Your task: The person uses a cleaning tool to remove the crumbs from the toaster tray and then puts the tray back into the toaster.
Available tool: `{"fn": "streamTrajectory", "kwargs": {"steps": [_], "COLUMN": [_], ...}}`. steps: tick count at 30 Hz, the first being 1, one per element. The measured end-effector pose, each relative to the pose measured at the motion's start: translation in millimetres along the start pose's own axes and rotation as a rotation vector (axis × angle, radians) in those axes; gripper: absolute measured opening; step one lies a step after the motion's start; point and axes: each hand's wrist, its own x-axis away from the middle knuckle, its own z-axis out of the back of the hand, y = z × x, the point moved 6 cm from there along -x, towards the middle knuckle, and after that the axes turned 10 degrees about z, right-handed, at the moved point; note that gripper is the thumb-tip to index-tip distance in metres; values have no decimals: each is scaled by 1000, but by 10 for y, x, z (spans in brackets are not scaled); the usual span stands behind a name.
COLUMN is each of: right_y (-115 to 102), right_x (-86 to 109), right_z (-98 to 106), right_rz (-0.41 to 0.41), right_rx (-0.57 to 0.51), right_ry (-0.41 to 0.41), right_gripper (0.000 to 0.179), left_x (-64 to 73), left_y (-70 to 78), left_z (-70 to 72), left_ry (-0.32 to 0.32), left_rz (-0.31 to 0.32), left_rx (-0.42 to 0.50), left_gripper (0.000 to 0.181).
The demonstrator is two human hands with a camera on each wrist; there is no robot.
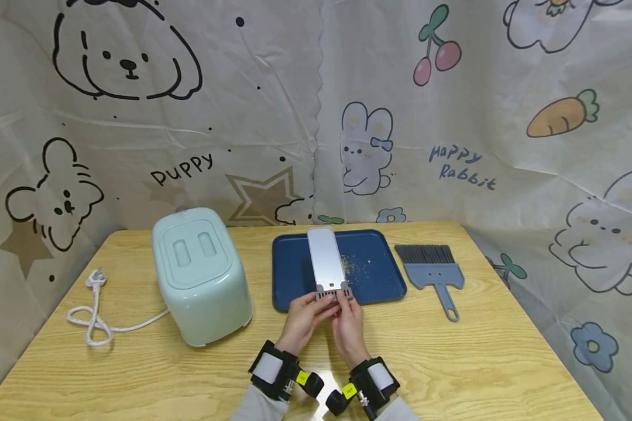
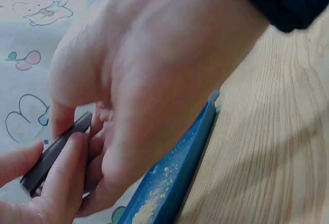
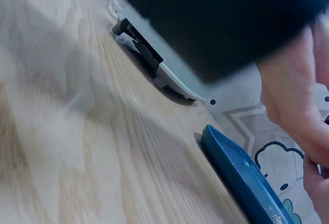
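Both hands hold a toaster crumb tray [image 1: 326,257], a long shiny metal plate with a grey slotted end, by that near end. My left hand [image 1: 300,318] pinches the left side of the grey end, and my right hand [image 1: 349,327] pinches its right side. The plate points away from me over a blue tray [image 1: 289,275]. Tan crumbs [image 1: 355,266] lie on the blue tray, to the right of the plate. In the left wrist view the thin dark edge of the grey end [image 2: 51,157] shows between fingers and thumbs.
A pale green toaster [image 1: 205,292] with a lid on top stands left of the blue tray. Its white cord [image 1: 95,318] lies looped at the table's left side. A blue-grey brush [image 1: 434,272] with dark bristles lies at the right. A printed curtain [image 1: 295,117] hangs behind the table.
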Motion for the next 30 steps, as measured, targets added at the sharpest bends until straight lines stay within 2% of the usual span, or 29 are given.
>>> {"fn": "streamTrajectory", "kwargs": {"steps": [4,7,9,14,19,27,30], "right_y": [-10,-32,-53,-108,-133,-142,-152], "right_x": [1,-4,-9,-32,-15,79,94], "right_z": [57,96,127,211,286,441,487], "right_rz": [-19,-26,-35,-40,-52,-89,-94], "right_rx": [15,28,35,46,53,115,160], "right_ry": [5,-3,-3,-29,-83,-141,-146], "right_gripper": [25,27,31,42,46,49,49], "left_x": [25,33,29,18,49,218,306], "left_y": [-9,-18,-24,16,81,133,141], "left_z": [-10,-19,-2,115,270,523,660], "left_ry": [-50,-101,-113,-63,-17,20,67], "left_rz": [22,36,46,32,-6,-1,24], "left_rx": [-125,-198,-249,-353,-394,-439,-427], "left_gripper": [34,35,36,39,40,35,33]}}
